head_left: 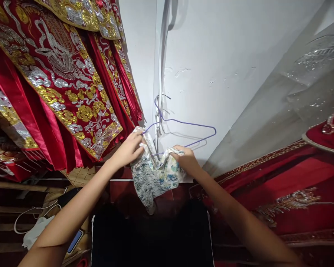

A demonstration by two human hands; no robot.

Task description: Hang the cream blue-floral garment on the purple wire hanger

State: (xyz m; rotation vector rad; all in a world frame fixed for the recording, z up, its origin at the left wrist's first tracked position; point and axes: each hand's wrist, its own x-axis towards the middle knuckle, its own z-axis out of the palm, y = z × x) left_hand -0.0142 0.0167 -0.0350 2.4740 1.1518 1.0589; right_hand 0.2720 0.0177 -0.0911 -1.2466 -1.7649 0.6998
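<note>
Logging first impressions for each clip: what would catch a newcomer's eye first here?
Red robes with heavy gold and silver embroidery hang at upper left. At centre, the left hand and right hand grip a pale floral garment on a purple hanger against the white wall. More red embroidered cloth lies at lower right.

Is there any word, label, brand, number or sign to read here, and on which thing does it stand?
None can be read: the red robes carry only gold and silver embroidery, and the floral garment on the purple hanger, held by the left hand and right hand, shows only pattern.
</note>
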